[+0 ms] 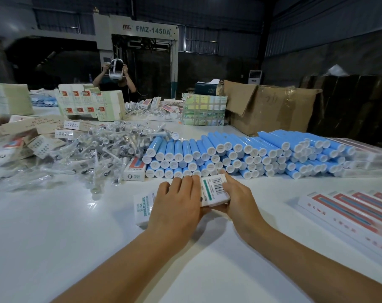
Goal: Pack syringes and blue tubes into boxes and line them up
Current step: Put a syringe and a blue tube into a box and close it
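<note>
A long white box with a barcode lies across the white table in front of me. My left hand grips it from above, covering its middle, and its printed left end sticks out below my palm. My right hand holds the barcode end, fingers curled round it. Behind the box runs a stacked row of blue tubes with white caps. A heap of syringes in clear wrappers lies to the left.
One closed box stands by the tube stack. Packed boxes lie in a row at the right. Flat cartons pile up at the left. A cardboard crate and a person with a headset are at the far side.
</note>
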Tool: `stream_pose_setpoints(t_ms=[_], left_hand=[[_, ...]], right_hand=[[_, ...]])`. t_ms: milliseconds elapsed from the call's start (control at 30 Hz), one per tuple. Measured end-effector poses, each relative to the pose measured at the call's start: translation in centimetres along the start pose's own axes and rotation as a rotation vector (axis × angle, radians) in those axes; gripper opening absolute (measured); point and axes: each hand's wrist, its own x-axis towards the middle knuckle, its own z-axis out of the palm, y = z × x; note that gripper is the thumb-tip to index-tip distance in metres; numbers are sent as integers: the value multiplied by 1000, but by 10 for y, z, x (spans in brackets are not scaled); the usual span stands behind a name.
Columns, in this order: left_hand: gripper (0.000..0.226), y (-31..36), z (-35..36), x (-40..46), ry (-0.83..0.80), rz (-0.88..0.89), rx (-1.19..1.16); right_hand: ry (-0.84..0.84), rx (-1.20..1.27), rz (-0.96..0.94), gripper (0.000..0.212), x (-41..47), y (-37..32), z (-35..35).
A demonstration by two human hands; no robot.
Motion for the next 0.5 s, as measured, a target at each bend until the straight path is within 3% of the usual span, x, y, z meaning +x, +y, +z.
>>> stream_pose_setpoints(t_ms=[200,400,500], left_hand=[[69,0,-4,-2,-7,-15,18],[64,-1,-4,-6,-15,27,14],[65,-2,-4,-5,-64,12,-5]], right_hand=[[-40,-74,3,38,-7,-2,5],[-111,-312,-52,56,-19,-6,8],[-158,-255,4,53,-13,-9,6]])
